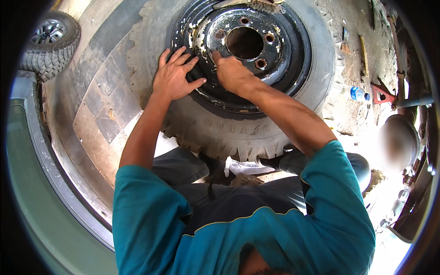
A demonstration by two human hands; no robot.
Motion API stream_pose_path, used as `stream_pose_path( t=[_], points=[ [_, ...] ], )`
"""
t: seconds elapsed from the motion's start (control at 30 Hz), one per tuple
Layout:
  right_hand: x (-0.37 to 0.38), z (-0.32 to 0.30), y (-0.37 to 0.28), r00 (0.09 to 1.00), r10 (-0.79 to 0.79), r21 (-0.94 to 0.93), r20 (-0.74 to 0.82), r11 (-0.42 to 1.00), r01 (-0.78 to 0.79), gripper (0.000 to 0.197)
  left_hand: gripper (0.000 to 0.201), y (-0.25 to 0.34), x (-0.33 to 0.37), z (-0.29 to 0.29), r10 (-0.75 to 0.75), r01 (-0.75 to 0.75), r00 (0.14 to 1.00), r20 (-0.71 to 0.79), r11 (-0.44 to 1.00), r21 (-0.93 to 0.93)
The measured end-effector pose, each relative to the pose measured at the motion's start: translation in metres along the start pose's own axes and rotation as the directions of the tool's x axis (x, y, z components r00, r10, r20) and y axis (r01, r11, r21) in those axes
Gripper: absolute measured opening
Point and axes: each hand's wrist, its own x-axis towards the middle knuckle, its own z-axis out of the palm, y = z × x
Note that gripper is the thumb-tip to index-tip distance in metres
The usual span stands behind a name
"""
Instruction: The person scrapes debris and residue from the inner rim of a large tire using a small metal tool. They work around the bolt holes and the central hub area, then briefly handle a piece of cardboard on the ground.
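Observation:
A large tyre (229, 133) lies flat before me with its black steel wheel rim (300, 55) in it, the paint chipped to white and bare patches round the centre hole. My left hand (176, 75) rests with fingers spread on the rim's left edge, where it meets the tyre. Nothing is in it. On the rim's centre disc, left and below the hole, my right hand (233, 75) is closed, its fingers curled down against the metal. What they hold, if anything, is hidden. At the rim's far edge lies a brush (266, 5) with a pale handle, partly cut off.
Another wheel with a chunky tread (52, 43) stands at the far left, above a green panel (41, 197) with a grey edge. To the right, a water bottle (359, 94) lies on the dirty floor beside a red metal stand (382, 93). My shoes are just below the tyre.

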Motion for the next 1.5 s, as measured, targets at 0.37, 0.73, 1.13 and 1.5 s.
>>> stream_pose_path(
  t=[0.37,0.73,1.13,1.5],
  points=[
    [0.025,-0.024,-0.001,0.987,0.105,0.024,0.124,0.994,-0.109,0.033,0.076,-0.004,0.003,0.001,0.007,-0.006,1.000,-0.021,1.000,0.027],
    [0.036,-0.010,0.021,0.998,0.033,0.016,0.058,0.999,-0.034,0.037,0.078,0.001,0.007,0.000,-0.001,-0.001,0.999,0.036,0.998,0.066],
    [0.006,-0.002,0.003,0.999,0.040,0.004,0.028,0.999,-0.040,0.034,0.078,-0.001,0.004,-0.001,-0.001,0.001,1.000,-0.007,0.999,0.035],
    [0.023,-0.022,0.005,0.982,0.106,0.034,0.158,0.993,-0.113,0.052,0.076,0.002,0.005,-0.006,-0.005,0.005,1.000,0.001,1.000,0.000]
  ],
)
